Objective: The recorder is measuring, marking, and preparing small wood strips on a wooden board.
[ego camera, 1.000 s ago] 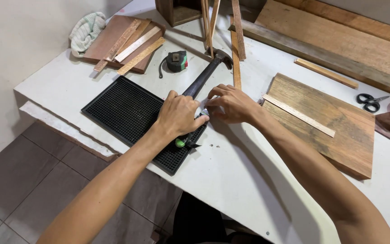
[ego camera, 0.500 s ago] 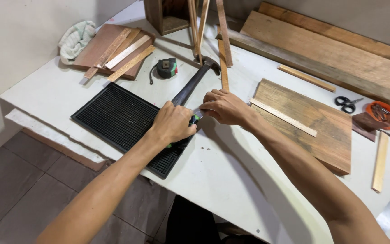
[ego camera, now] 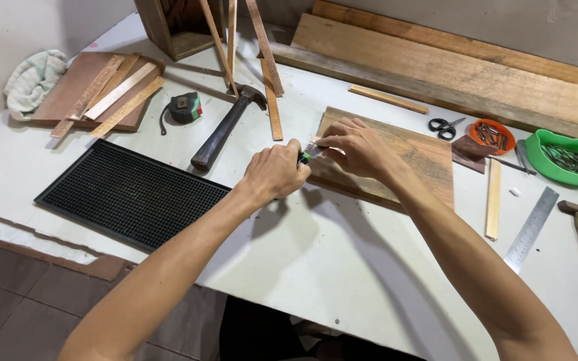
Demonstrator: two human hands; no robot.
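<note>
Since the earlier frames, both hands have left the black ribbed mat (ego camera: 128, 194) and shifted toward 2 o'clock, to the near left corner of a flat wooden board (ego camera: 396, 157) lying on the white desk (ego camera: 316, 267). The mat now lies bare at 8 o'clock from the hands, and the hammer (ego camera: 225, 130) lies apart at 10 o'clock, no longer under the fingers.

The left hand (ego camera: 275, 170) is closed in a fist around a small tool with a green and black handle (ego camera: 304, 158), which pokes out at the hand's 3 o'clock side. The right hand (ego camera: 352, 147) rests on the board with fingers curled, its fingertips pinching at the tool's pale tip right at the board's corner; what exactly they pinch is too small to tell. The two hands nearly touch.

At 3 o'clock from the board lie scissors (ego camera: 444, 126), an orange dish of nails (ego camera: 491, 136) and a green bowl (ego camera: 565, 157); a steel ruler (ego camera: 531, 228) lies at 4 o'clock.
</note>
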